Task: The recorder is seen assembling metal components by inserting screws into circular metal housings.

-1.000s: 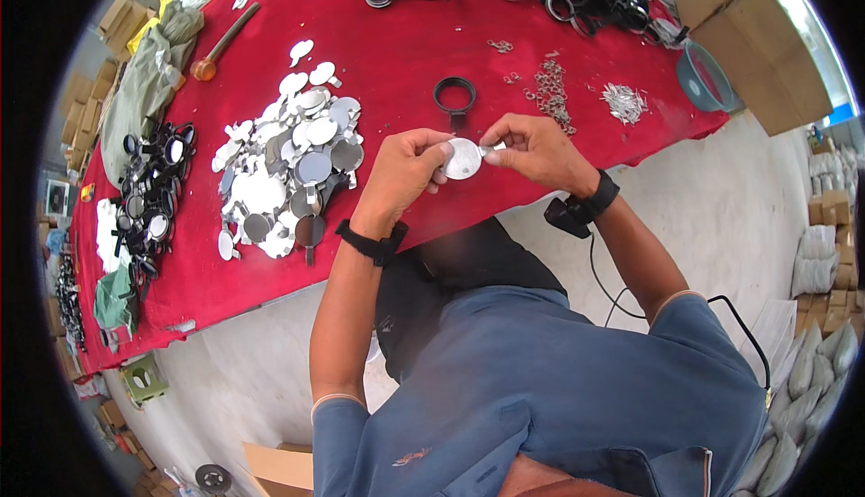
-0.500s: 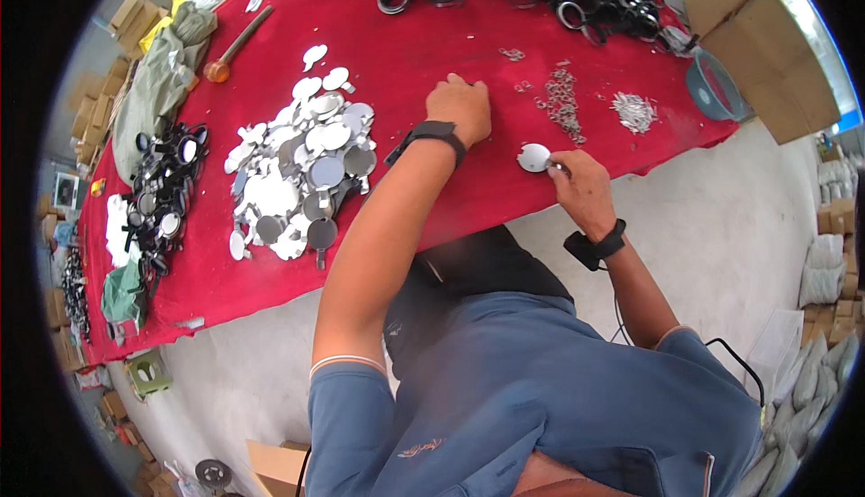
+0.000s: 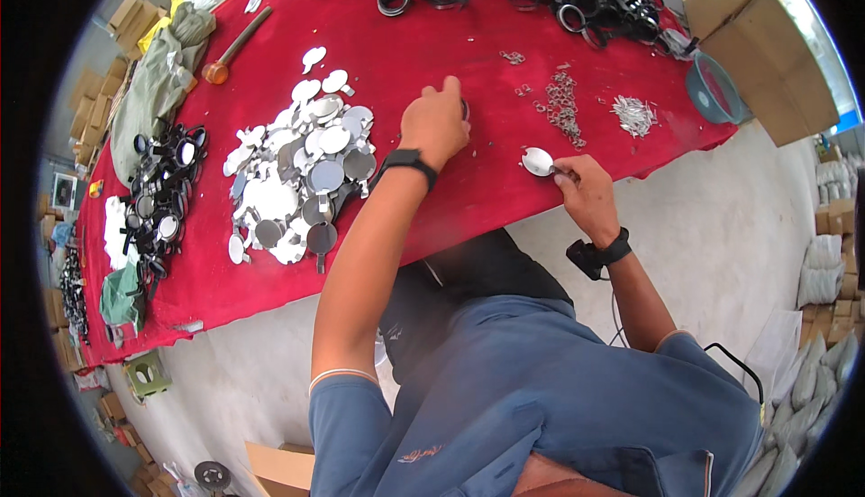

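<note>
My right hand (image 3: pixel 587 192) pinches the narrow tab of a round disc (image 3: pixel 538 162), whose pale face catches the light near the table's front edge. To its left, my left hand (image 3: pixel 435 123) is low over the red cloth, fingers curled. A dark, curved edge of a small round piece (image 3: pixel 465 109) shows beside its fingertips; the hand covers the rest. Left of that hand lies a heap of similar white and grey tabbed discs (image 3: pixel 311 141). Small metal rings (image 3: pixel 563 105) and a little pile of thin silvery pieces (image 3: pixel 634 114) lie beyond my right hand.
Black ring-shaped parts (image 3: pixel 577 6) are heaped along the far side, with another black pile (image 3: pixel 167 191) at the left. A mallet (image 3: pixel 236 46) lies back left. A grey-blue basin (image 3: pixel 712 89) and a cardboard box (image 3: pixel 766 51) stand at the right edge.
My left hand has drawn left and slightly nearer across the cloth, and the dark edge beside its fingers now shows. The disc in my right hand has tilted and shifted slightly right.
</note>
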Demonstrator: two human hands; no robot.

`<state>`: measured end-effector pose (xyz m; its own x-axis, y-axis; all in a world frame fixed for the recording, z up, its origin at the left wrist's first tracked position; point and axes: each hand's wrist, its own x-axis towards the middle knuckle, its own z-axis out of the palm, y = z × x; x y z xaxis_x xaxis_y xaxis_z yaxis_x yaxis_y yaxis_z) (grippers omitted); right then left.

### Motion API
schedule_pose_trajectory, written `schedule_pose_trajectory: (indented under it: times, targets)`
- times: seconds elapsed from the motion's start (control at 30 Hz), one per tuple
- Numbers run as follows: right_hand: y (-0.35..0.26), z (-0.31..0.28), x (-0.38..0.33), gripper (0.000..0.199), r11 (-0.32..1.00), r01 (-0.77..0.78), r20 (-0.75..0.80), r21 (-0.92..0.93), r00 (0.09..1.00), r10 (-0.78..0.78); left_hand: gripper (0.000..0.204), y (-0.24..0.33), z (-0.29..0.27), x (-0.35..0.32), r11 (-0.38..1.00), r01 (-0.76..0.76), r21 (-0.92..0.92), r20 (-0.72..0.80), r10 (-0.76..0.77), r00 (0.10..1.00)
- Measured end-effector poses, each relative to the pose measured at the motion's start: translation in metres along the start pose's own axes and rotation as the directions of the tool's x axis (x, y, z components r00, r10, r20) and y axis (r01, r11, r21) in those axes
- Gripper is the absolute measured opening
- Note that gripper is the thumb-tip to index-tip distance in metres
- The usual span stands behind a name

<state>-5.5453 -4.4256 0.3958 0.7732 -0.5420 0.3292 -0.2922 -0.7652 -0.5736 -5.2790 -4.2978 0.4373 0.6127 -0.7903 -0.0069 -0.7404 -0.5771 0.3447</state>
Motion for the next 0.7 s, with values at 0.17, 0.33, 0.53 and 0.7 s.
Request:
schedule_pose_trajectory:
  times: [0.17,0.33,0.53,0.7]
  targets:
    - [-0.016,0.006,0.024,0.029,0.629,-0.475,0.209,0.616,0.868,0.451,0.086,-0.025,0.025,-0.019,0.404,0.011,-0.915,0.004,-0.019,1.0]
    - [-0.042,0.052,0.062,0.029,0.525,-0.334,0.115,0.783,0.907,0.404,0.071,-0.031,0.037,-0.045,0.33,0.093,-0.939,0.048,-0.142,0.989]
    - [-0.07,0.093,0.074,0.023,0.788,-0.207,-0.019,0.58,0.964,0.267,0.065,-0.049,0.039,-0.066,0.59,0.138,-0.796,0.029,-0.19,0.981]
    - [-0.091,0.093,0.082,0.022,0.909,-0.075,-0.031,0.411,0.995,0.096,0.073,-0.044,0.04,-0.067,0.565,0.075,-0.821,-0.084,-0.25,0.965]
